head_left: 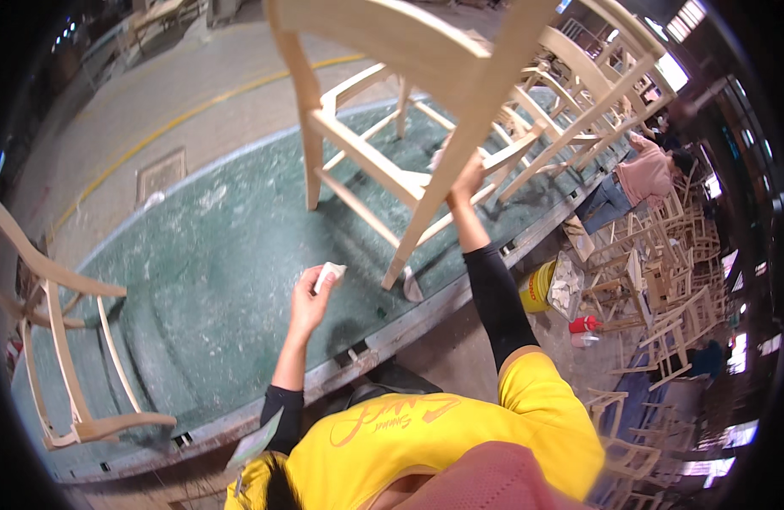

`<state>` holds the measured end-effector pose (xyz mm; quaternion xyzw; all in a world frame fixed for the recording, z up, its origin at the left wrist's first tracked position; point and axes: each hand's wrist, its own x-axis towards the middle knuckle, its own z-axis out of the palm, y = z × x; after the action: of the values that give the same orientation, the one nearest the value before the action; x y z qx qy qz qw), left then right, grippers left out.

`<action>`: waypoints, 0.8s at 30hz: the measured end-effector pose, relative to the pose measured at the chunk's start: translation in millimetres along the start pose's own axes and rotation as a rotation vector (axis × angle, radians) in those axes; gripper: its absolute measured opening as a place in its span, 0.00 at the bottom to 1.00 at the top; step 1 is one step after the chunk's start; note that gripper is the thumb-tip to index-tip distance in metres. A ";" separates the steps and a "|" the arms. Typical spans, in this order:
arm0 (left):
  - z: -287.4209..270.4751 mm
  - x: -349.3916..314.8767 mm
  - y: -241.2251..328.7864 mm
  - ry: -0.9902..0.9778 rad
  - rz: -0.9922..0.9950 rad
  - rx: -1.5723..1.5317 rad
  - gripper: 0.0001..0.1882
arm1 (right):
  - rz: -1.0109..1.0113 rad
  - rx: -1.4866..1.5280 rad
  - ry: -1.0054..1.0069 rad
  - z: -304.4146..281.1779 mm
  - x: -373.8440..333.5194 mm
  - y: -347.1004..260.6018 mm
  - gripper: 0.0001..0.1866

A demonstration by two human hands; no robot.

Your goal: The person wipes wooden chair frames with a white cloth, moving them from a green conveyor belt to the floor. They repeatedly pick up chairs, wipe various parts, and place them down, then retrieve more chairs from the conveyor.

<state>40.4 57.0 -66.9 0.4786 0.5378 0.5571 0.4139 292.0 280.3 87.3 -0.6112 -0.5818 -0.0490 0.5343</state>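
On a dusty green workbench [213, 255], the right hand [467, 180] grips a chair [426, 110]; the left hand [309, 293] pinches a white pad [329, 274].

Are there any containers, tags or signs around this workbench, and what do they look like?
Round yellow plastic bucket: on the floor right of the bench, pale rags beside it.
Small red bottle: floor, just past the bucket.
Pale green card tag: hanging by the person's left elbow, rectangular.
No screens or wall signs show.
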 end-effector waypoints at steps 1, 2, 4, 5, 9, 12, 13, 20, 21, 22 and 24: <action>18.1 0.6 38.5 -0.026 0.070 -0.025 0.14 | 0.022 0.067 -0.042 -5.6 -1.1 -9.0 0.15; 37.7 0.8 75.1 -0.055 0.148 -0.049 0.13 | 0.042 0.128 -0.086 -14.5 -2.8 -12.9 0.15; 79.3 2.7 128.2 -0.052 0.378 -0.087 0.12 | 0.016 0.051 -0.106 -26.2 -3.0 -6.1 0.16; 97.2 3.7 153.2 -0.055 0.485 -0.024 0.12 | 0.028 0.026 -0.149 -30.0 -5.7 4.3 0.16; 158.7 5.7 204.1 -0.052 0.697 0.187 0.13 | -0.096 0.086 -0.262 -53.5 -11.8 36.3 0.14; 205.2 6.1 204.1 -0.002 0.640 0.137 0.12 | -0.146 0.065 -0.318 -65.8 21.9 74.8 0.13; 218.5 9.5 199.6 0.080 0.620 0.118 0.12 | -0.183 0.069 -0.346 -65.0 36.3 99.5 0.13; 252.6 33.3 201.4 0.350 0.713 0.346 0.11 | -0.241 0.059 -0.345 -66.8 83.7 134.6 0.13; 251.9 35.0 202.6 0.336 0.728 0.390 0.11 | -0.226 0.081 -0.301 -64.3 79.0 136.0 0.13; 251.4 37.8 201.7 0.349 0.741 0.407 0.10 | -0.211 0.103 -0.257 -61.6 76.2 137.3 0.14; 242.0 52.5 192.1 0.419 0.760 0.433 0.09 | -0.179 0.113 -0.263 -49.8 73.7 126.3 0.14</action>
<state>277.0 142.2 120.0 0.5938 0.5002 0.6286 -0.0453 439.9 324.8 83.4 -0.5272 -0.7006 0.0168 0.4805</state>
